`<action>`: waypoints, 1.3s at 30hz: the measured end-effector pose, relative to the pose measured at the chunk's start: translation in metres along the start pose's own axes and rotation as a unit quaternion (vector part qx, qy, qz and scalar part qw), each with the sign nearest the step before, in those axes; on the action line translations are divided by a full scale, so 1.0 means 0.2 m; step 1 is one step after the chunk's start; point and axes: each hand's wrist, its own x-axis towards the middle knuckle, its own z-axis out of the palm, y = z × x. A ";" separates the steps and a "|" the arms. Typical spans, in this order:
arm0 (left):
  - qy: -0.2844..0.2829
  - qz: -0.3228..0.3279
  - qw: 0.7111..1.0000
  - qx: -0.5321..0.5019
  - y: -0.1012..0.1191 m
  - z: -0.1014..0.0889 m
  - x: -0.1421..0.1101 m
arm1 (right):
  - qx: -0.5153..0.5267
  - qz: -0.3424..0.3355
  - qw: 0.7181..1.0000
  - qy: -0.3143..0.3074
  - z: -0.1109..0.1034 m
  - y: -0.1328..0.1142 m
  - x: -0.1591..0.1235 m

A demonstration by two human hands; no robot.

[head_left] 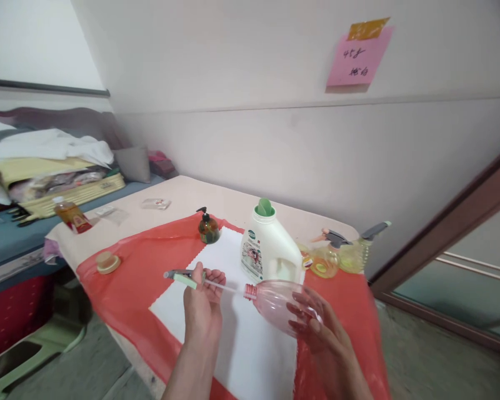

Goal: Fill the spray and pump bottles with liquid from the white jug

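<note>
My left hand (204,297) is closed on a grey and light-green spray trigger head (183,277). From it a thin clear dip tube (220,285) runs right, toward the neck of a pink transparent bottle (275,300). My right hand (316,319) wraps round the body of this bottle, which is tilted on its side with its threaded neck facing left. Whether the tube's tip is inside the neck I cannot tell. Just behind the bottle a large cream jug (269,244) with a green spout stands upright on a white sheet (237,355).
A red cloth (129,266) lies under the sheet. A dark pump bottle (209,228) stands behind left, and yellowish spray bottles (325,261) stand at the right. A round beige cap (107,262) and an amber bottle (71,215) are at the left. A wall rises behind the table.
</note>
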 end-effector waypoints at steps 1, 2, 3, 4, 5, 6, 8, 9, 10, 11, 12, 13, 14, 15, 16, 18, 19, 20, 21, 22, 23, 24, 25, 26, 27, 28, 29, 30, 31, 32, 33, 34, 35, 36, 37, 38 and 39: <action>0.001 0.004 1.000 0.000 -0.01 0.00 0.00 | -0.003 -0.003 1.000 0.004 0.00 0.00 0.00; 0.005 0.010 1.000 -0.001 -0.01 0.00 0.00 | -0.006 -0.006 1.000 0.008 -0.01 -0.01 0.00; 0.012 0.017 1.000 -0.003 0.00 0.00 0.01 | -0.007 -0.009 1.000 0.012 -0.02 -0.02 -0.01; 0.020 0.025 0.999 -0.006 0.00 -0.01 0.02 | -0.006 -0.011 1.000 0.015 -0.03 -0.02 -0.01; 0.029 0.031 0.999 -0.007 0.01 -0.02 0.02 | -0.003 -0.011 1.000 0.014 -0.03 -0.03 -0.01; 0.034 0.035 0.999 -0.006 0.01 -0.02 0.03 | 0.000 -0.008 1.000 0.011 -0.03 -0.04 -0.01; 0.032 0.040 0.999 0.003 0.01 -0.03 0.03 | 0.000 -0.005 1.000 0.004 -0.03 -0.05 -0.02; 0.022 0.039 0.999 0.011 -0.01 -0.03 0.03 | -0.003 -0.006 1.000 0.002 -0.02 -0.04 -0.02; 0.006 0.034 0.999 0.018 -0.03 -0.02 0.01 | -0.007 -0.011 1.000 -0.001 0.00 -0.03 -0.03; -0.017 0.025 0.999 0.025 -0.05 -0.02 -0.01 | -0.009 -0.017 1.000 -0.002 0.02 -0.02 -0.04; -0.043 0.010 0.998 0.032 -0.08 -0.01 -0.04 | -0.006 -0.023 1.000 -0.003 0.04 0.00 -0.05; -0.071 -0.010 0.997 0.042 -0.11 0.00 -0.07 | -0.001 -0.027 1.000 -0.003 0.06 0.03 -0.06; -0.094 -0.033 0.994 0.051 -0.14 0.01 -0.10 | 0.008 -0.031 0.999 -0.002 0.07 0.05 -0.07; -0.110 -0.054 0.991 0.059 -0.17 0.02 -0.13 | 0.018 -0.037 0.999 -0.001 0.09 0.07 -0.08; -0.119 -0.073 0.988 0.067 -0.19 0.03 -0.16 | 0.027 -0.045 0.999 0.000 0.10 0.09 -0.08; -0.119 -0.097 0.985 0.073 -0.21 0.04 -0.20 | 0.033 -0.069 0.997 0.000 0.12 0.11 -0.10; -0.118 -0.103 0.985 0.072 -0.21 0.04 -0.21 | 0.032 -0.082 0.996 0.000 0.12 0.11 -0.11; -0.118 -0.108 0.984 0.072 -0.21 0.05 -0.22 | 0.029 -0.094 0.995 -0.001 0.12 0.10 -0.12; -0.121 -0.111 0.984 0.073 -0.21 0.05 -0.22 | 0.027 -0.102 0.994 -0.002 0.12 0.09 -0.13; -0.125 -0.114 0.983 0.074 -0.21 0.05 -0.22 | 0.026 -0.107 0.994 -0.003 0.11 0.08 -0.13; -0.128 -0.113 0.983 0.075 -0.21 0.05 -0.22 | 0.028 -0.109 0.994 -0.005 0.11 0.06 -0.14; -0.130 -0.111 0.982 0.075 -0.21 0.05 -0.22 | 0.032 -0.107 0.994 -0.008 0.11 0.05 -0.14; -0.131 -0.109 0.982 0.076 -0.21 0.05 -0.21 | 0.036 -0.103 0.994 -0.011 0.11 0.05 -0.15; -0.130 -0.107 0.983 0.076 -0.21 0.05 -0.21 | 0.040 -0.100 0.994 -0.014 0.11 0.04 -0.15; -0.131 -0.106 0.983 0.078 -0.21 0.05 -0.21 | 0.041 -0.097 0.994 -0.016 0.11 0.04 -0.15; -0.132 -0.104 0.982 0.080 -0.22 0.04 -0.21 | 0.040 -0.097 0.994 -0.017 0.11 0.03 -0.16; -0.135 -0.103 0.982 0.085 -0.22 0.04 -0.21 | 0.038 -0.096 0.994 -0.017 0.11 0.02 -0.16; -0.139 -0.100 0.981 0.089 -0.22 0.04 -0.21 | 0.035 -0.095 0.995 -0.017 0.11 0.02 -0.17; -0.143 -0.097 0.981 0.093 -0.22 0.03 -0.20 | 0.032 -0.091 0.995 -0.016 0.11 0.02 -0.17; -0.148 -0.093 0.980 0.097 -0.22 0.03 -0.20 | 0.029 -0.085 0.996 -0.015 0.11 0.02 -0.16; -0.153 -0.090 0.979 0.100 -0.21 0.03 -0.20 | 0.022 -0.074 0.997 -0.013 0.10 0.02 -0.16; -0.159 -0.083 0.979 0.102 -0.20 0.03 -0.20 | 0.013 -0.058 0.998 -0.012 0.09 0.03 -0.15; -0.165 -0.076 0.978 0.104 -0.20 0.03 -0.20 | 0.004 -0.033 0.999 -0.012 0.08 0.05 -0.13; -0.172 -0.069 0.977 0.106 -0.19 0.03 -0.20 | -0.002 0.007 1.000 -0.017 0.07 0.07 -0.11; -0.180 -0.062 0.976 0.108 -0.18 0.03 -0.20 | -0.002 0.062 0.998 -0.026 0.06 0.10 -0.09; -0.187 -0.056 0.975 0.110 -0.18 0.03 -0.20 | 0.007 0.122 0.992 -0.039 0.05 0.13 -0.06; -0.193 -0.053 0.973 0.113 -0.18 0.03 -0.20 | 0.021 0.179 0.982 -0.050 0.04 0.15 -0.04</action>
